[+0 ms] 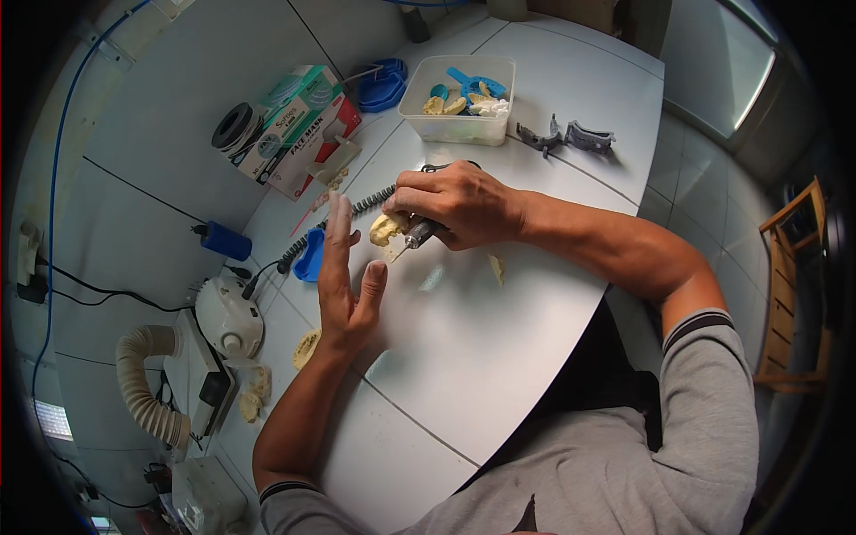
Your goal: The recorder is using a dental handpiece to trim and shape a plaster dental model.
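My right hand [464, 205] is closed around a dark rotary handpiece [421, 234], whose thin metal bit points down and to the left above the white table. A cream dental cast [386, 228] is at the fingertips of the same hand, which seem to pinch it. To the left, my left hand [346, 281] is held up with thumb and fingers apart and nothing in it. Pale dust coats its fingers. Behind it lies a blue tray-like piece [308, 256]. A coiled black cord [373, 201] runs behind both hands.
A clear plastic tub [457, 130] holds casts and blue impression trays. Grey articulator-like parts [566, 138] stand right of it. At left are a face mask box [308, 125], a white control unit [229, 316] and a ribbed hose [147, 379]. A cast fragment [497, 269] lies on the table [464, 357].
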The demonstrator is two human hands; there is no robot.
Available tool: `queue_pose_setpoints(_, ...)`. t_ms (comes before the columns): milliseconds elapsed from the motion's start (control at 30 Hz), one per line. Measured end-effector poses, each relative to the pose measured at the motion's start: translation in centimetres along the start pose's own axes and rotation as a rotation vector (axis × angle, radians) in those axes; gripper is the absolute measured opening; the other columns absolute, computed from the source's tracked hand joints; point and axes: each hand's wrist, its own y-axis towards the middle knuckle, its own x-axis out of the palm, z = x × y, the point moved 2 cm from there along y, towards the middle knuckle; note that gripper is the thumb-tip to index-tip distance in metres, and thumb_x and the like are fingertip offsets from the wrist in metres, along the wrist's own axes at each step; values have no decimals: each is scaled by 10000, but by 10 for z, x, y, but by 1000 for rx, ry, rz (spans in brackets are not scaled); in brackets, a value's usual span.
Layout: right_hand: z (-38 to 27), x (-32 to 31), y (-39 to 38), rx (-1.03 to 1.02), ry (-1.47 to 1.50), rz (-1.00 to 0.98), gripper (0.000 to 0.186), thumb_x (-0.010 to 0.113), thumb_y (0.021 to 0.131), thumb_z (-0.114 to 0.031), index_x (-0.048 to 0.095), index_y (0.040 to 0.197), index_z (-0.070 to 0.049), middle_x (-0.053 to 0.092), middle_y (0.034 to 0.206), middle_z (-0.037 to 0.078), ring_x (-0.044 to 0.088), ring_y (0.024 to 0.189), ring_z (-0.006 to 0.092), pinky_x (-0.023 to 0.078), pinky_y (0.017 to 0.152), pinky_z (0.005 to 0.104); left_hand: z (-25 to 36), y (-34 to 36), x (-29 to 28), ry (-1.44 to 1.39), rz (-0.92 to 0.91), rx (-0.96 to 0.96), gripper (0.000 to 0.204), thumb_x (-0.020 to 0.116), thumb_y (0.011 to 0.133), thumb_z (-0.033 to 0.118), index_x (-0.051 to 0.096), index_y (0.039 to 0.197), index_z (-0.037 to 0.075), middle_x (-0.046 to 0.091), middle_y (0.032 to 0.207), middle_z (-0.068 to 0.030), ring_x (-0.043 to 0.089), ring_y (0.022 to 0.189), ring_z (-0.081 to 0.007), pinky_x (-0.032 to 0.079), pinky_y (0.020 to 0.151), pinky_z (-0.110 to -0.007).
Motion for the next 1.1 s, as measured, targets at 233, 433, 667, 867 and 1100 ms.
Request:
queue_pose_setpoints(233,3,7,-3,-21,-48,-17,522,804,708,43,674,1211,-7,673,1047,93,749,776,292,624,630,386,11,3,-4,44,-41,-21,825,479,1149,553,291,1729,-3,460,1695,-283,416,1600,-392,285,1311,-516)
queue_pose_setpoints(433,3,1,-2,-9,-76,-31,563,792,683,52,674,1231,4,681,1072,107,751,775,306,626,630,389,9,0,-5,-64,-66,-138,639,551,1150,447,545,1604,-2,580,1595,-284,487,1554,-389,343,1283,-468)
queue_pose_setpoints(667,1,0,-3,-10,12,-156,587,821,695,-3,679,1263,-49,668,1115,77,765,839,294,644,666,409,-1,2,-7,22,11,44,604,732,1064,191,537,1592,-30,768,1343,-208,753,1196,-301,544,1080,-391)
queue_pose_setpoints(867,1,3,21,90,260,-201,576,836,789,4,688,1341,-60,723,1072,119,768,890,341,637,731,441,-13,-4,-4,-310,58,-67,605,753,1004,-54,542,1568,-8,787,1224,-165,762,1139,-225,605,1017,-354)
queue_pose_setpoints(1100,21,5,45,100,462,-153,536,885,840,3,713,1344,-59,778,1027,132,783,909,287,627,767,398,-14,-7,1,-573,39,-235,716,708,1000,-111,410,1642,2,656,1413,-183,720,1245,-248,619,1058,-363)
